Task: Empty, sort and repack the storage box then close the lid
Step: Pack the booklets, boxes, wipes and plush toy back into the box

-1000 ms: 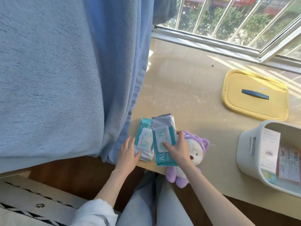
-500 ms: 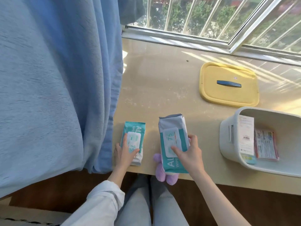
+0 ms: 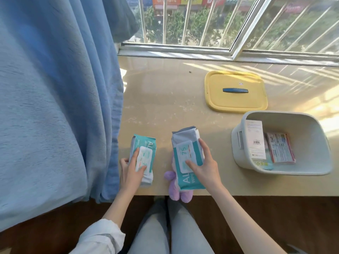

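Note:
Two teal and white wipes packs lie near the front edge of the beige sill. My left hand (image 3: 131, 171) grips the left wipes pack (image 3: 145, 154). My right hand (image 3: 204, 165) holds the right wipes pack (image 3: 185, 154), which rests on a purple plush toy (image 3: 177, 194), mostly hidden beneath it. At the right stands the grey storage box (image 3: 240, 140), tilted towards me, with flat packets (image 3: 279, 149) and a paper sheet inside. Its yellow lid (image 3: 236, 99) with a dark handle lies flat behind it.
A blue curtain (image 3: 55, 98) hangs at the left, touching the sill beside the left pack. The barred window (image 3: 220, 24) runs along the back. The sill's front edge (image 3: 256, 194) drops off to my knees below.
The two packs, side by side a second ago, have been pulled apart. The right pack now covers the plush toy. The view has tilted up and shifted right.

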